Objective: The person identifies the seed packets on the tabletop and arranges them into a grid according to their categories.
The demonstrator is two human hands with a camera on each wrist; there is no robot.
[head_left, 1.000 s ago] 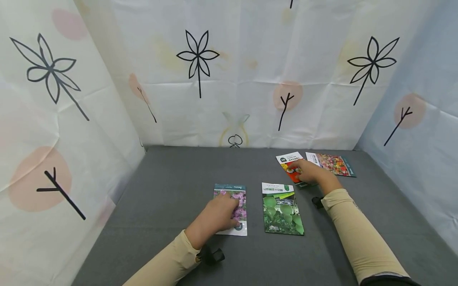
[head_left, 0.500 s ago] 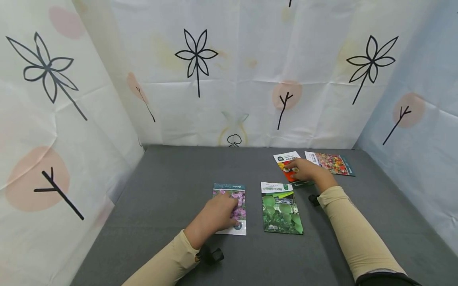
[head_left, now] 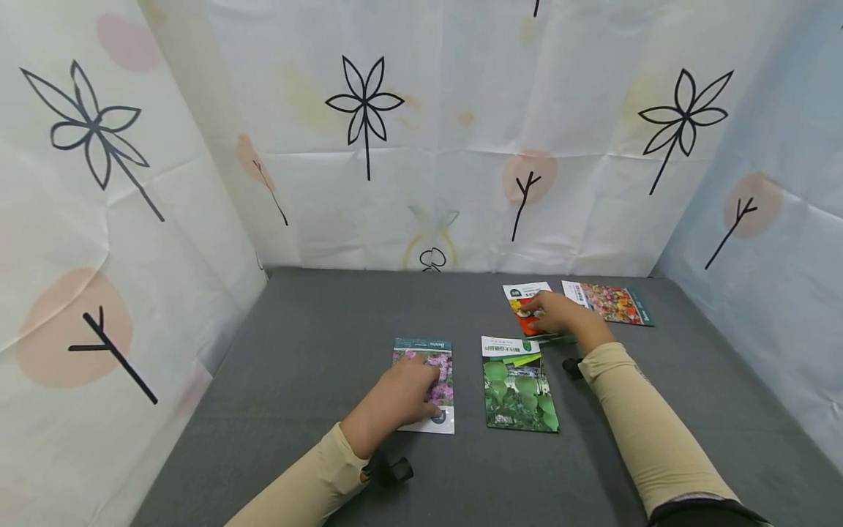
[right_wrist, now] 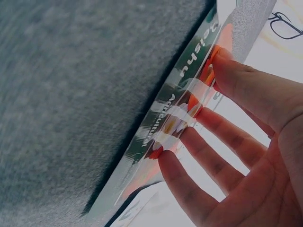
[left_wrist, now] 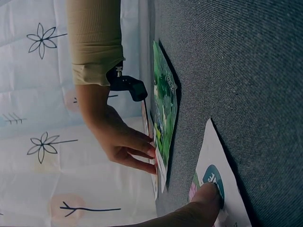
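My left hand (head_left: 398, 399) rests on a seed packet with pink flowers (head_left: 444, 380), lying flat on the grey surface. In the left wrist view its thumb presses the packet's white end (left_wrist: 208, 151). Farther off to the right, my right hand (head_left: 565, 315) touches an orange-red flower seed packet (head_left: 516, 294). The right wrist view has the fairly straight fingertips and thumb (right_wrist: 227, 68) against that packet's face, over its green lettered border (right_wrist: 158, 111). Between the hands lies a green-leaf seed packet (head_left: 520, 399), apart from both.
A seed packet with multicoloured flowers (head_left: 615, 303) lies at the back right, beyond my right hand. The grey table (head_left: 316, 329) is bounded by white printed cloth walls (head_left: 421, 190). Dark wrist cameras (head_left: 395, 472) project under my sleeves.
My right hand has slid the orange-red packet slightly left. My left hand stays on the pink-flower packet; the green-leaf packet and the multicoloured one stay put.
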